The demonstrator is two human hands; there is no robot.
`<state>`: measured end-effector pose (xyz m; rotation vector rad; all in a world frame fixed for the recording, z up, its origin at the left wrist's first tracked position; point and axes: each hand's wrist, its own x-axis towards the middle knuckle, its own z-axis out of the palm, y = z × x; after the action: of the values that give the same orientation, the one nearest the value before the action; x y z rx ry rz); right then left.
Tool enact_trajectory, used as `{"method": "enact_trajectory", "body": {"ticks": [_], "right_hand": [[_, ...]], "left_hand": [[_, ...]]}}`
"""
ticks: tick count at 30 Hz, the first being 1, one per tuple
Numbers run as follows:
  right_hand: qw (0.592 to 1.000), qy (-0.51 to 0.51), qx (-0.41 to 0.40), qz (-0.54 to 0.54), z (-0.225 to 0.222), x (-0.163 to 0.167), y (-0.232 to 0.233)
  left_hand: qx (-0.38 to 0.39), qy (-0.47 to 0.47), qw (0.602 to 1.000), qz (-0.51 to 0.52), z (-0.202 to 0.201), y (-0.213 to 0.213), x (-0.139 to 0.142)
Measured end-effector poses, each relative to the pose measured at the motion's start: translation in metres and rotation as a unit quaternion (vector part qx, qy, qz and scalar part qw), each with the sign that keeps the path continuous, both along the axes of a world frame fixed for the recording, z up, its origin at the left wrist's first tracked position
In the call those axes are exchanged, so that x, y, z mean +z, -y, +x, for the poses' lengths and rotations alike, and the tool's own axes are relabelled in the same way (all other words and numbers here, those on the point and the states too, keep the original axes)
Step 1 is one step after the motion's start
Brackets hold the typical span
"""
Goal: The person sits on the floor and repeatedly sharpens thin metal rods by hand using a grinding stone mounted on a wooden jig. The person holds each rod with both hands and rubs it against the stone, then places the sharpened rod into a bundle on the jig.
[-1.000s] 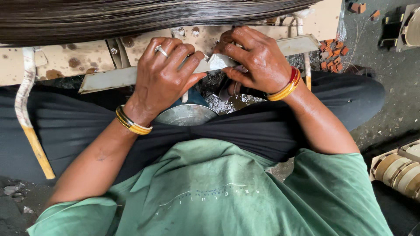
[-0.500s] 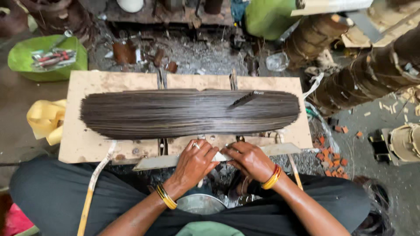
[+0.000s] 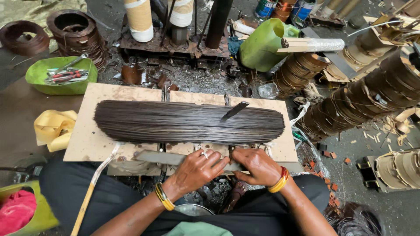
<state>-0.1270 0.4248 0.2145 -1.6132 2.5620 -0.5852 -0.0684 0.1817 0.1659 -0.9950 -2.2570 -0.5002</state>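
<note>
Head view, reading from the left edge: a green bin (image 3: 17,209) with red cloth (image 3: 16,210) sits at the bottom corner, and above it a folded yellow tape (image 3: 54,127) lies beside the wooden board (image 3: 89,135). Farther back a green basin (image 3: 61,75) holds red-handled pliers (image 3: 65,76), with dark wire coils (image 3: 78,37) behind it. A pale strap (image 3: 94,192) hangs off the board's near left edge over the person's dark-clothed leg.

Across the board lies a long dark bundle of thin wires (image 3: 188,122), running nearly its full width, with a flat metal strip (image 3: 235,110) sticking up out of it right of centre. Along the board's near edge lies a long grey flat bar (image 3: 162,158).

The left hand (image 3: 197,170), wearing a ring and yellow bangles, rests palm down on that bar with fingers curled over it. Just beside it, nearly touching, the right hand (image 3: 258,167), with red and yellow bangles, presses on the same bar's right part, fingers bent; whether it pinches something small between the fingertips cannot be told from here.

To the right stand a green jug (image 3: 262,46), a foil-wrapped roll (image 3: 319,44) and stacks of banded brown windings (image 3: 358,102).
</note>
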Motion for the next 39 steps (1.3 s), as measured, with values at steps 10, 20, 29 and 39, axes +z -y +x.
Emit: {"method": "enact_trajectory", "body": {"ticks": [10, 20, 29, 39], "right_hand": [[0.994, 0.061, -0.060, 0.061, 0.000, 0.012, 0.030], [0.994, -0.003, -0.076, 0.080, 0.016, 0.003, 0.065], [0.994, -0.042, -0.089, 0.050, 0.025, -0.025, 0.066], [0.986, -0.079, -0.137, 0.061, 0.030, -0.071, 0.103]], "left_hand": [[0.016, -0.062, 0.998, 0.016, 0.001, 0.021, 0.001], [0.082, -0.034, 0.992, 0.088, 0.032, 0.063, 0.010], [0.377, 0.026, 0.864, 0.333, 0.092, 0.216, 0.005], [0.324, 0.135, 0.837, 0.419, 0.092, 0.256, -0.083]]}}
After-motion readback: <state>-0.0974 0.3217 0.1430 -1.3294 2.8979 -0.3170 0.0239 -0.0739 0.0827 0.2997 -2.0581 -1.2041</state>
